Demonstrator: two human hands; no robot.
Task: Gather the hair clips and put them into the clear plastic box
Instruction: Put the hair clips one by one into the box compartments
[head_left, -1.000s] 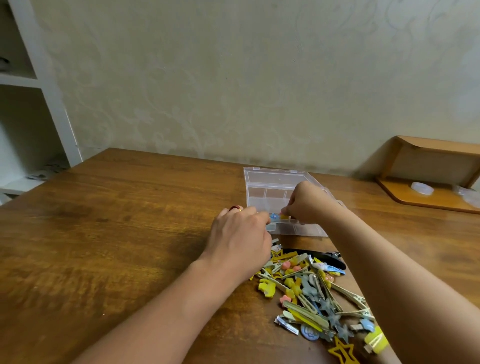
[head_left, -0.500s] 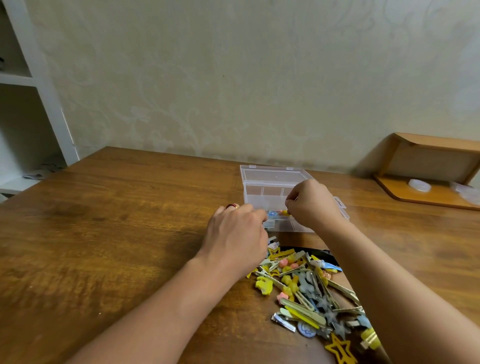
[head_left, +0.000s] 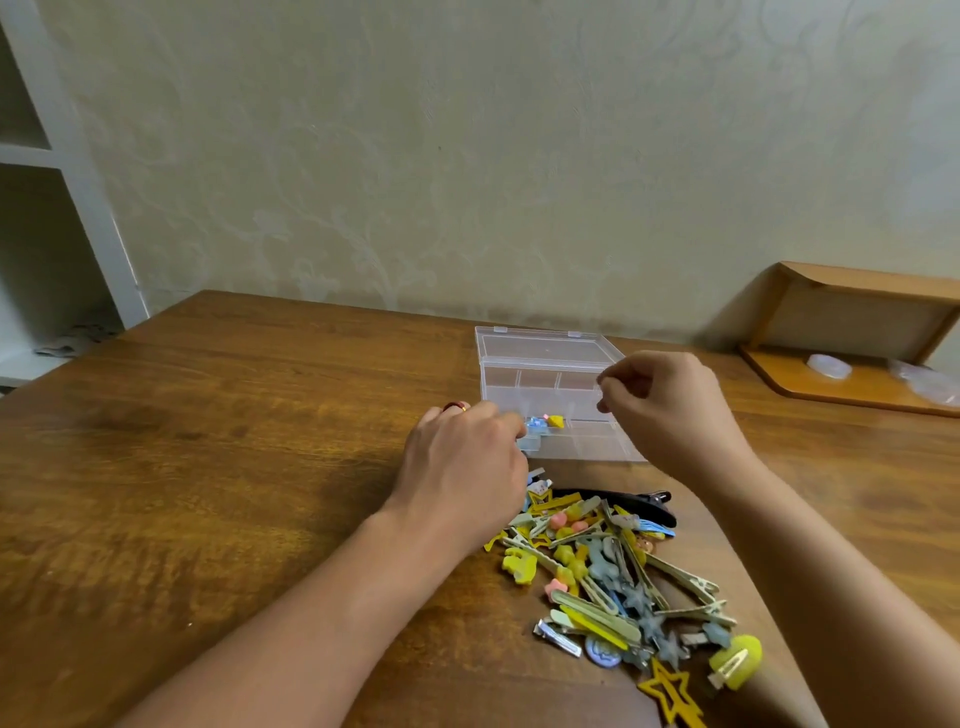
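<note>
Above the clear plastic box (head_left: 540, 358), right hand (head_left: 670, 410) curled, empty grip

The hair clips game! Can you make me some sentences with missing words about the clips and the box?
1. The clear plastic box has its lid ____.
2. Most of the hair clips lie in a pile on the wooden ____.
3. The star-shaped clip nearest the camera is coloured ____.
4. The finger ring is worn on the ____ hand.

Missing words: open; table; yellow; left
</note>
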